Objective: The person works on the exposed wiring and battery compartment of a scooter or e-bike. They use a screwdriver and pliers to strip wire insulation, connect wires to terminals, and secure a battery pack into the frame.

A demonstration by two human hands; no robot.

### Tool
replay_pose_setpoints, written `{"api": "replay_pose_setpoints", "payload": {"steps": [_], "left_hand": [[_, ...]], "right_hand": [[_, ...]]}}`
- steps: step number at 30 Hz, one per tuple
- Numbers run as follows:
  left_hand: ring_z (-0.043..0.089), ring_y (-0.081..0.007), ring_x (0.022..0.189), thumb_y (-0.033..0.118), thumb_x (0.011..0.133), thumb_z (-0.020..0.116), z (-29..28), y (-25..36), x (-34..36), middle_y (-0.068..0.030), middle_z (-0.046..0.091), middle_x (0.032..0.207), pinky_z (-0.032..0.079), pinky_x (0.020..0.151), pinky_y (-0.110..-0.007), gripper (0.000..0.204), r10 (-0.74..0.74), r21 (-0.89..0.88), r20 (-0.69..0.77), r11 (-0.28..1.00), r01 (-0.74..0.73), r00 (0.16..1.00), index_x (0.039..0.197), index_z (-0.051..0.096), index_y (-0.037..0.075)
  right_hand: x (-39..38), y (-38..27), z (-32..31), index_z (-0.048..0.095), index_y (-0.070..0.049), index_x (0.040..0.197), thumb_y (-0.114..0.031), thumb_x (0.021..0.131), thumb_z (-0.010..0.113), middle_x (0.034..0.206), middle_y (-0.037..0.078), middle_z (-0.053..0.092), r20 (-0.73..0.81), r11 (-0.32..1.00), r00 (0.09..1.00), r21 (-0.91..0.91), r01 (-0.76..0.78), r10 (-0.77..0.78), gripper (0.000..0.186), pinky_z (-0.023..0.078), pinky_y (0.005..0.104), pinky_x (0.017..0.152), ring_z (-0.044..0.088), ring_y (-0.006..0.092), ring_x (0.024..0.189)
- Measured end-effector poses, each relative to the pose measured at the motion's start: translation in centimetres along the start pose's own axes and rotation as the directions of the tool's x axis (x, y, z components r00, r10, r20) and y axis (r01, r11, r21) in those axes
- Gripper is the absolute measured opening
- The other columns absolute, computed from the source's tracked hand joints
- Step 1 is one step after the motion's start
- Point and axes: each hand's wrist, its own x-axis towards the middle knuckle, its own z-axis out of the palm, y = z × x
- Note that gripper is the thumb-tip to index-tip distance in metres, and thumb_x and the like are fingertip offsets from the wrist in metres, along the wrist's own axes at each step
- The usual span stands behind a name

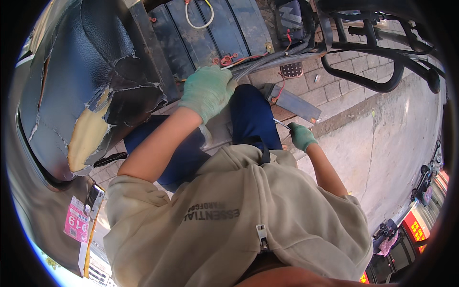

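Beside the person's right knee [254, 117], the green-gloved right hand [302, 137] grips a slim, metal-shafted tool [281, 123], its tip near a grey battery [297, 106] on the paving [342, 67]. Farther out, the gloved left hand [208, 93], right of a torn black seat [62, 103], lies over the near edge of a row of dark batteries [205, 38]; its fingertips are hidden, so its grip cannot be told.
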Motion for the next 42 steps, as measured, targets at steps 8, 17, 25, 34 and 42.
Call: {"api": "replay_pose_setpoints", "payload": {"steps": [8, 17, 25, 34, 42], "left_hand": [[0.070, -0.0344, 0.092, 0.035, 0.099, 0.058, 0.8, -0.7, 2.2, -0.0149, 0.072, 0.093, 0.053, 0.082, -0.047, 0.029, -0.066, -0.140, 0.041, 0.988, 0.071, 0.997, 0.110, 0.072, 0.013], [0.071, -0.0324, 0.093, 0.037, 0.099, 0.059, 1.0, 1.4, 10.0, -0.0104, 0.074, 0.094, 0.055, 0.083, -0.044, 0.028, 0.071, 0.032, 0.063, 0.997, -0.073, 0.996, 0.112, 0.070, 0.016], [0.073, -0.0195, 0.081, 0.030, 0.102, 0.059, 3.0, -1.3, 8.6, -0.0068, 0.070, 0.077, 0.054, 0.075, -0.035, 0.025, -0.314, -0.576, -0.180, 0.802, 0.159, 0.932, 0.105, 0.068, 0.006], [0.067, -0.0392, 0.101, 0.042, 0.101, 0.053, 2.7, -0.5, 8.6, -0.0170, 0.073, 0.102, 0.050, 0.090, -0.047, 0.035, -0.181, -0.411, 0.023, 0.895, 0.174, 0.983, 0.111, 0.067, 0.011], [0.071, -0.0356, 0.091, 0.046, 0.097, 0.056, 4.3, 0.6, 8.2, -0.0132, 0.075, 0.091, 0.053, 0.083, -0.046, 0.038, -0.219, -0.248, -0.284, 0.957, 0.149, 0.933, 0.100, 0.070, 0.011]], "right_hand": [[6.0, 2.6, 3.7, 0.063, -0.010, 0.114, -0.012, 0.094, 0.055, 0.104, 0.021, 0.070, 0.038, 0.999, 0.999, 0.000, -0.039, 0.039, 0.022, 0.051, 0.0527, 0.085, 0.066, 0.0422, 0.102], [6.4, 3.1, 5.6, 0.067, -0.016, 0.120, -0.013, 0.095, 0.053, 0.113, 0.020, 0.069, -0.121, 0.991, 0.983, 0.024, -0.135, 0.137, 0.029, 0.052, 0.0519, 0.087, 0.066, 0.0420, 0.103], [6.0, 2.6, 5.7, 0.073, -0.015, 0.107, -0.015, 0.093, 0.061, 0.102, 0.020, 0.072, -0.227, 0.975, 0.955, 0.156, -0.156, 0.189, 0.019, 0.054, 0.0479, 0.084, 0.068, 0.0411, 0.099], [7.2, 2.3, 5.7, 0.073, -0.008, 0.103, -0.025, 0.094, 0.069, 0.097, 0.017, 0.075, -0.259, 0.950, 0.951, 0.300, -0.090, 0.172, 0.020, 0.055, 0.0383, 0.080, 0.074, 0.0306, 0.091], [2.1, 5.2, 9.0, 0.076, -0.009, 0.107, -0.022, 0.092, 0.065, 0.101, 0.013, 0.077, -0.078, 0.687, 0.868, 0.647, -0.330, 0.490, 0.023, 0.055, 0.0375, 0.085, 0.074, 0.0266, 0.092]]}}
